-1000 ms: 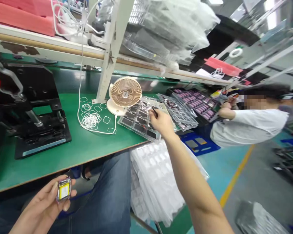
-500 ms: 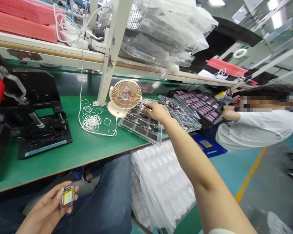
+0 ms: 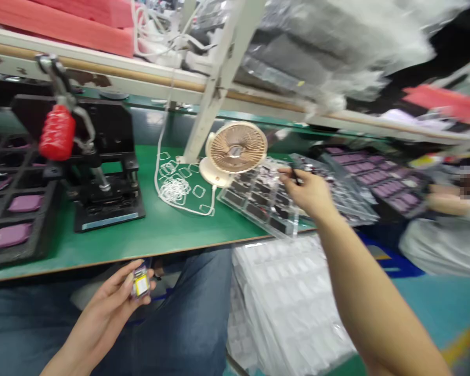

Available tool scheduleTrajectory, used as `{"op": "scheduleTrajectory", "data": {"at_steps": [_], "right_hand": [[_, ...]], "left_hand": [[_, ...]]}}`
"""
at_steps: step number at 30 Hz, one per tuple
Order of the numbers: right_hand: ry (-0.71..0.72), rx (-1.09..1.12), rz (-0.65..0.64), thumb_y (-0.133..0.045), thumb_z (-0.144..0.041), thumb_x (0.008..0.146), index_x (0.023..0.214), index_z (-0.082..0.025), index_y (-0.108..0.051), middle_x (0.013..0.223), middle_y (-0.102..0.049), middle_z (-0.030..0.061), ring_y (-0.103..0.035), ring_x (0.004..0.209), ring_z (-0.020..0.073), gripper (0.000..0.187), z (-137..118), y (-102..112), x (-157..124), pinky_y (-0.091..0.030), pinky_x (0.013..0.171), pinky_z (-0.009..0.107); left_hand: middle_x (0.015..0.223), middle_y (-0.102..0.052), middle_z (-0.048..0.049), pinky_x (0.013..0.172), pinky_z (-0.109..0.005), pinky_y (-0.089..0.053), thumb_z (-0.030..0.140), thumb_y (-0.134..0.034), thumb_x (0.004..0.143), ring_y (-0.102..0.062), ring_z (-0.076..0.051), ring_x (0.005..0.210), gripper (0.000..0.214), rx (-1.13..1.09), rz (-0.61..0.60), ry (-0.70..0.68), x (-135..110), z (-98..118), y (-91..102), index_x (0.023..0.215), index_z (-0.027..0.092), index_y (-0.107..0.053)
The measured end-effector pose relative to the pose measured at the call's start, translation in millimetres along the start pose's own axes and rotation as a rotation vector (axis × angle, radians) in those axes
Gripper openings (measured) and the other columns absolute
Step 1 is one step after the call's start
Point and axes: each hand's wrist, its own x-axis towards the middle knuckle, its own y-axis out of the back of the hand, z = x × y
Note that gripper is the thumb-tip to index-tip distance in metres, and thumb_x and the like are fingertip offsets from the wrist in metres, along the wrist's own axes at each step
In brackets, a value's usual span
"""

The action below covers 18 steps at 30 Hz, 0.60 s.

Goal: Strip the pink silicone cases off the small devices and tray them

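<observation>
In my left hand (image 3: 113,303), over my lap, is a small open device housing (image 3: 141,283). Its rim is purplish, and a white label with yellow edges, like a battery's, shows inside. My right hand (image 3: 309,190) reaches out over a clear compartment tray (image 3: 266,201) on the bench. Its fingers are closed on slim black tweezers (image 3: 295,173), blurred by motion, and their tips are hard to make out. Dark flat parts lie in the tray's compartments. Whether the tweezers grip anything cannot be seen.
A beige fan (image 3: 237,149) stands behind the tray, beside white ring-shaped gaskets (image 3: 175,189). To the left are a black press (image 3: 109,198) with a red handle and a foam tray (image 3: 49,230) of purple housings. Stacked plastic trays (image 3: 285,297) stand below the bench edge; a co-worker sits right.
The view has swung left, bringing the foam tray into sight. My right hand has drawn back slightly from the fan side, tweezers still in it. My left hand keeps hold of the housing.
</observation>
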Motion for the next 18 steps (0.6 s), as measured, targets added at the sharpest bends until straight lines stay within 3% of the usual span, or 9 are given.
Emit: {"op": "scheduleTrajectory", "data": {"at_steps": [3, 5, 8, 10, 14, 18], "right_hand": [[-0.018, 0.119, 0.003, -0.074, -0.051, 0.094, 0.109, -0.022, -0.085, 0.097, -0.082, 0.0146, -0.076, 0.086, 0.0279, 0.035, -35, -6, -53, -0.053, 0.076, 0.042], [-0.002, 0.331, -0.098, -0.081, -0.057, 0.088, 0.102, -0.029, -0.084, 0.087, -0.081, 0.0090, -0.075, 0.075, 0.0247, 0.032, -67, -19, -100, -0.056, 0.067, 0.037], [0.112, 0.702, -0.407, -0.075, -0.056, 0.094, 0.121, -0.032, -0.082, 0.096, -0.081, 0.0047, -0.074, 0.074, 0.0223, 0.037, -124, -47, -171, -0.060, 0.064, 0.033], [0.166, 0.863, -0.604, -0.070, -0.053, 0.099, 0.123, -0.031, -0.082, 0.101, -0.081, 0.0045, -0.073, 0.075, 0.0203, 0.035, -158, -67, -208, -0.060, 0.065, 0.031], [0.026, 1.167, -0.925, -0.072, -0.053, 0.099, 0.112, -0.025, -0.083, 0.094, -0.079, 0.0046, -0.065, 0.063, 0.0133, 0.033, -199, -96, -242, -0.052, 0.055, 0.024], [-0.211, 1.354, -1.145, -0.078, -0.055, 0.094, 0.105, -0.019, -0.073, 0.089, -0.078, 0.0061, -0.037, 0.045, 0.0039, 0.039, -212, -105, -252, -0.026, 0.039, 0.018]], "left_hand": [[0.126, -0.079, -0.0177, 0.084, -0.039, -0.064, 0.029, -0.089, 0.087, -0.078, -0.032, 0.106, 0.033, -0.041, -0.066, -0.109, 3, 3, -4.7, 0.118, 0.019, -0.082], [0.126, -0.079, -0.0155, 0.082, -0.037, -0.064, 0.029, -0.088, 0.088, -0.078, -0.032, 0.109, 0.026, -0.061, -0.118, -0.188, 6, 5, -6.3, 0.112, 0.021, -0.083], [0.125, -0.079, -0.0110, 0.087, -0.038, -0.063, 0.026, -0.087, 0.089, -0.076, -0.033, 0.117, 0.018, -0.088, -0.160, -0.284, 7, 8, -7.6, 0.106, 0.023, -0.083], [0.125, -0.079, -0.0091, 0.090, -0.039, -0.063, 0.023, -0.086, 0.089, -0.074, -0.033, 0.122, 0.015, -0.093, -0.169, -0.331, 4, 10, -7.9, 0.104, 0.024, -0.083], [0.129, -0.077, -0.0075, 0.093, -0.040, -0.062, 0.023, -0.082, 0.092, -0.073, -0.032, 0.123, 0.012, -0.077, -0.152, -0.414, -2, 13, -4.9, 0.104, 0.025, -0.082], [0.128, -0.077, -0.0067, 0.094, -0.041, -0.063, 0.028, -0.084, 0.092, -0.074, -0.032, 0.122, 0.012, -0.064, -0.090, -0.503, -5, 15, -0.7, 0.104, 0.027, -0.082]]}}
